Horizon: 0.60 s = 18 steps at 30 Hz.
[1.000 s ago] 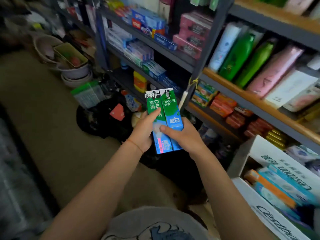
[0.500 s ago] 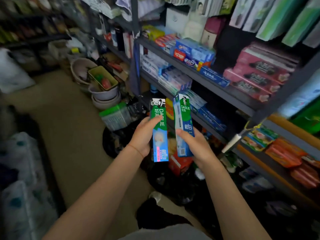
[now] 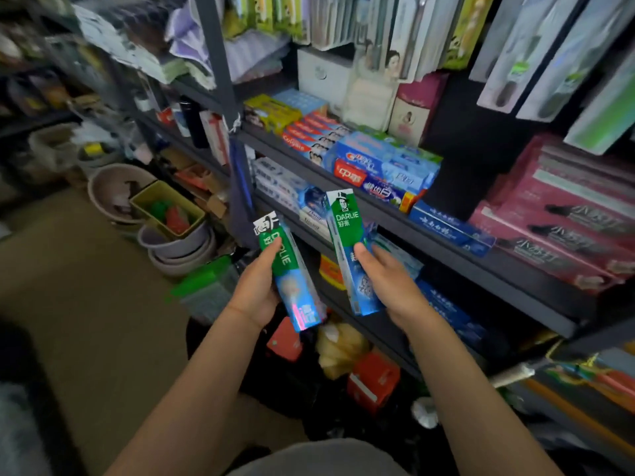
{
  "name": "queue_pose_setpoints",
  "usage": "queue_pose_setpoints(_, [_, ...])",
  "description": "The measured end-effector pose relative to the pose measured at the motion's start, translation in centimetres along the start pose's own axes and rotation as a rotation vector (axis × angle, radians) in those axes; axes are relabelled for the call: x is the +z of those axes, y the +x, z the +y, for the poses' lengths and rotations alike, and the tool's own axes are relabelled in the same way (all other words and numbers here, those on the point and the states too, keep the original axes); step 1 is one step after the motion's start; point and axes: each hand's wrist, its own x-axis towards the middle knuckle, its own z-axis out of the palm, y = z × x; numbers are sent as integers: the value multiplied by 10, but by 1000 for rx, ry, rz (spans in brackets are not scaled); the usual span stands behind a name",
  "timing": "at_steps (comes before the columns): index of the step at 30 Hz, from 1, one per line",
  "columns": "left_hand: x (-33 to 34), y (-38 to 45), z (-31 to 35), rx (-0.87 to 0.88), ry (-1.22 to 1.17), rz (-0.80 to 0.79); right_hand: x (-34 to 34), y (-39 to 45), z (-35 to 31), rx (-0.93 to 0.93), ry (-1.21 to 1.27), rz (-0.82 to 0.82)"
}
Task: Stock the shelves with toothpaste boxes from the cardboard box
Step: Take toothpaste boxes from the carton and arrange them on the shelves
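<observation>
I hold two green-and-blue Darlie toothpaste boxes, one in each hand, in front of the dark metal shelves (image 3: 457,255). My left hand (image 3: 256,286) grips the left toothpaste box (image 3: 292,280), which tilts up to the left. My right hand (image 3: 388,283) grips the right toothpaste box (image 3: 347,235), held higher and closer to the shelf edge. The two boxes are apart. Stacked toothpaste boxes (image 3: 371,163) fill the shelf just above them. The cardboard box is out of view.
Pink boxes (image 3: 563,214) lie on the right of the same shelf. Blue boxes (image 3: 446,307) sit on the lower shelf. Stacked basins (image 3: 175,242) and a green-lidded container (image 3: 206,290) stand on the floor at left; red packs (image 3: 371,379) lie below my hands.
The view has lifted and turned left from the cardboard box to the shelves. My hands have separated the two boxes, and the right one has risen towards the shelf.
</observation>
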Motion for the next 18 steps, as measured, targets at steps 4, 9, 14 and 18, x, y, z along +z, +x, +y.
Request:
queue_pose_setpoints(4, [23,53,27,-32,31,-70,-6,33,-17,3,-11,106])
queue_pose_setpoints(9, [48,111,58,-67,141,-204,-10,66,-47,-81,-123,241])
queue_pose_setpoints(14, [63,173,107,-116,72,-301,-7,124,-96,-172,-413,458])
queue_pose_setpoints(18, [54,222,137,-192,-94,-311,14,182,-140,-205,-658,550])
